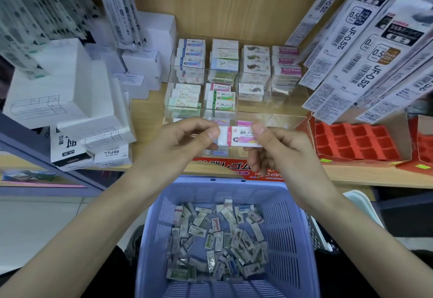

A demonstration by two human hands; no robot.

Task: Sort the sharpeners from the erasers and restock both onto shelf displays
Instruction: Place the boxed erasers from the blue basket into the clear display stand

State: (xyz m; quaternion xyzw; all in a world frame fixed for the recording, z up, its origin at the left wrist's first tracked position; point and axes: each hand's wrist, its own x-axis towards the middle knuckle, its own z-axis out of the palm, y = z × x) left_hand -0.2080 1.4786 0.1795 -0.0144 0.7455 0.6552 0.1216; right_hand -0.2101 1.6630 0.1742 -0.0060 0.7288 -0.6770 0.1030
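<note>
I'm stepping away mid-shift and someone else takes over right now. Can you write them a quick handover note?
Left hand and right hand each pinch one end of a white pink-sleeved eraser in front of the shelf.
Done: the clear acrylic display on the wooden shelf holds stacked boxed erasers; one right-hand compartment looks empty.
The lavender plastic basket below holds many loose wrapped pieces, too small to tell erasers from sharpeners.
Left: place this eraser, then sort and shelve the basket's contents.
</note>
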